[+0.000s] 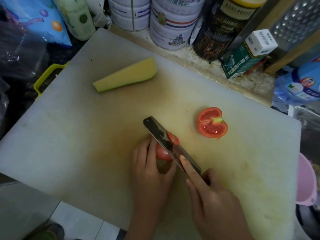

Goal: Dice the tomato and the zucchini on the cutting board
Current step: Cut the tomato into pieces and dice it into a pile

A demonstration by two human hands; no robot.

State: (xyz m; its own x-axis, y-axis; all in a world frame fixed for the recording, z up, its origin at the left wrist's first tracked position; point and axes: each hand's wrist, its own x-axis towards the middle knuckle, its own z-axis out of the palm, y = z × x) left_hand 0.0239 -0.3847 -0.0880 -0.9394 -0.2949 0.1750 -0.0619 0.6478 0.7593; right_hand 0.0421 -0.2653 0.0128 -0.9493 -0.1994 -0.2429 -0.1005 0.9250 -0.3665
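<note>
A white cutting board (86,135) fills the middle of the view. On its far left lies a zucchini piece (126,75), cut face up. A tomato half (212,122) sits cut side up at the right. My left hand (152,170) holds the other tomato half (162,153) near the board's centre, fingers curled over it. My right hand (213,200) grips the handle of a dark cleaver (166,142), index finger stretched along the blade. The blade is down in that tomato half, with a thin slice (174,138) to its right.
Tins (171,25), a dark jar (220,32), a green box (242,61) and a metal grater (297,21) crowd the back edge. A blue bag (38,19) and a yellow-rimmed tray (43,78) sit at left. A pink bucket (306,181) stands at right.
</note>
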